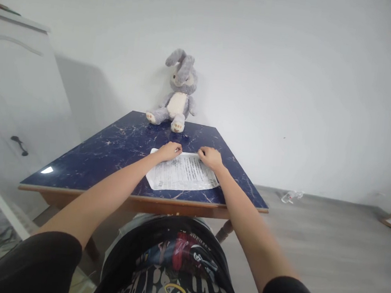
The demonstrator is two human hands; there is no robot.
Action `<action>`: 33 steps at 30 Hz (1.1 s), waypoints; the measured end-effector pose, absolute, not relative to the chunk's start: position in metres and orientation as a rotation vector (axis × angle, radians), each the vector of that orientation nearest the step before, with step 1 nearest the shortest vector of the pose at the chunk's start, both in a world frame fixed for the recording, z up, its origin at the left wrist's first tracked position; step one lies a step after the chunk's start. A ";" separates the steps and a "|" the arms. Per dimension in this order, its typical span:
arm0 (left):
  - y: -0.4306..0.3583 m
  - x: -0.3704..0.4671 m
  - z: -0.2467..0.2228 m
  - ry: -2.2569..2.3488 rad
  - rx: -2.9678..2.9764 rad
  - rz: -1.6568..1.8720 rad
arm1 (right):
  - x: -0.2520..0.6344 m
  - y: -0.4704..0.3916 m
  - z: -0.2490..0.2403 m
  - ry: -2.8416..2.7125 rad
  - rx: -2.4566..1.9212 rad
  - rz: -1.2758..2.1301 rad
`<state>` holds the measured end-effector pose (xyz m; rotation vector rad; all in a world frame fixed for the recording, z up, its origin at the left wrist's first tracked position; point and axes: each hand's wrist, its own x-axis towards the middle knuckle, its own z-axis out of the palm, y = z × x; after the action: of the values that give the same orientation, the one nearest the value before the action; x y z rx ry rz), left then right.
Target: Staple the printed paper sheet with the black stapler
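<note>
Fingers curled in on the left hand (pixel 170 151), narrow and close together at the far edge of a printed white sheet (pixel 187 174), seen here from the head view! Over on the right hand (pixel 211 157), thumb and fingers bend down at the same edge, also narrow, with a short stretch of that edge running between the two hands. How firm the pinch is on either side, nobody can tell from up here.

And the sheet itself? It lies on the blue marble-patterned table (pixel 99 159), close to the near side, print facing up, slightly wrinkled, its near corners free. Progress, by the look of it, is modest: the sheet is spread out and looks whole, and both hands are at the far edge only, the near part left alone. Whether it is a single layer or a flat packet, this angle won't settle.

Beyond the hands, a grey plush rabbit (pixel 178 103) sits at the table's far end, up by the white wall (pixel 274 89), one ear flopped forward.
</note>
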<state>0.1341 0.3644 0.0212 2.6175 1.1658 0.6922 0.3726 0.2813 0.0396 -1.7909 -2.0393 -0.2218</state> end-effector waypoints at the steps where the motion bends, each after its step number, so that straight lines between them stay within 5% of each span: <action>1: 0.365 0.134 0.021 1.166 2.619 0.689 | 0.371 0.281 0.039 -2.061 -1.801 -0.246; 18: 0.358 0.132 0.022 1.189 2.646 0.574 | 0.348 0.280 0.029 -2.258 -1.918 -0.441; 33: 0.352 0.132 0.023 1.208 2.732 0.493 | 0.458 0.273 0.058 -2.363 -1.551 0.191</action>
<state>0.1321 0.3516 0.0230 2.7324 1.2081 0.4928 0.4576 0.2735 0.0579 -1.5511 -2.3627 0.1907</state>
